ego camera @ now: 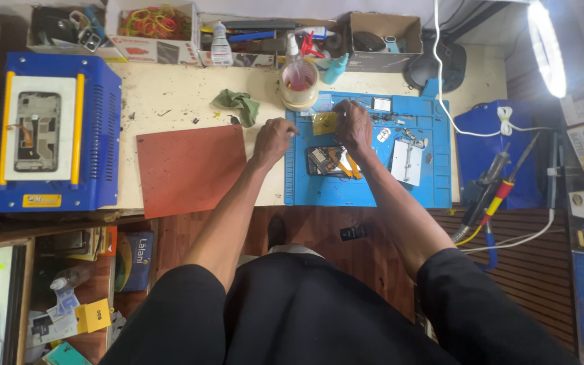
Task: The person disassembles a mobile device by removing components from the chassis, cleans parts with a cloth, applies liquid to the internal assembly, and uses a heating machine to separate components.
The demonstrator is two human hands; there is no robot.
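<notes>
Opened phone (pixel 329 162) on the work mat (pixel 373 189) – right hand (pixel 353 125) just behind it, left hand (pixel 273 138) at the mat's left edge. Left of the mat, a flat pad (pixel 190 169); further left, a heating machine (pixel 55 135). Behind – tape roll (pixel 299 91), cloth (pixel 238 105).

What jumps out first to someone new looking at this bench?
Likely the bright blue work mat at centre right, where the left hand and right hand meet over an opened phone. Next, the blue machine at far left with a phone frame on its plate, and the red-brown pad beside it.
</notes>
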